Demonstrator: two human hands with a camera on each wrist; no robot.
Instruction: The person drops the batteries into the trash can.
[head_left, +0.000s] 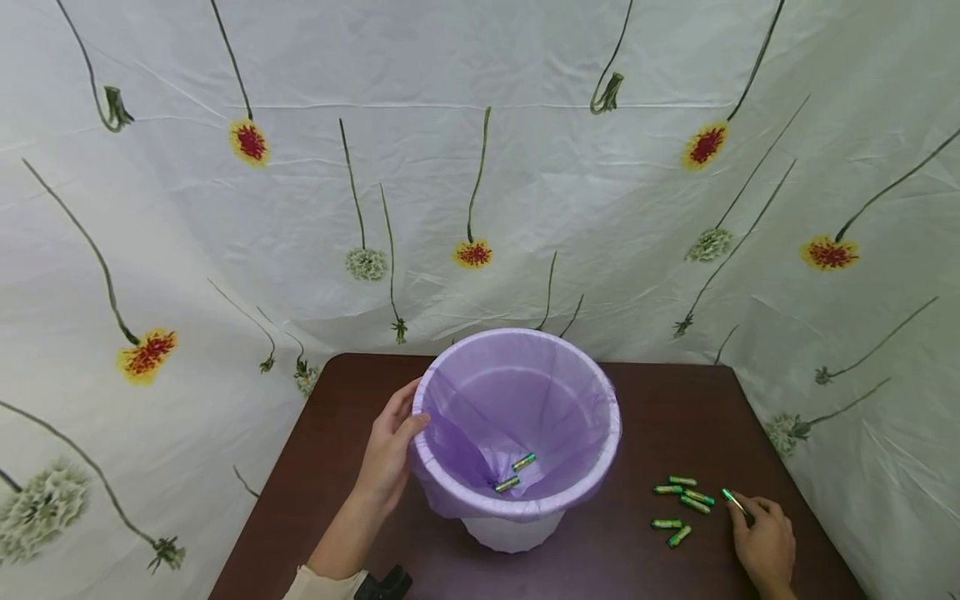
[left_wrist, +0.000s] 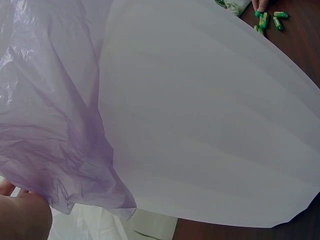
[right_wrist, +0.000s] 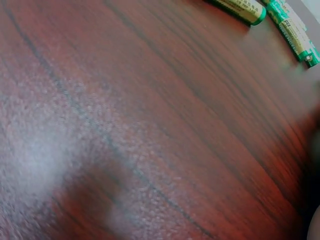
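Observation:
A white trash can lined with a purple plastic bag stands on the table. My left hand grips its rim at the left side, thumb over the edge. Two green-and-gold batteries lie at the bottom inside the bag. On the right, my right hand pinches one green battery over the table. Just left of that hand lie several more batteries. The right wrist view shows two batteries at its top right corner; the right hand's fingers are mostly outside that view.
The dark brown wooden table ends at a back edge behind the trash can. A white cloth printed with flowers hangs behind and on both sides. A black strap device sits at the left wrist.

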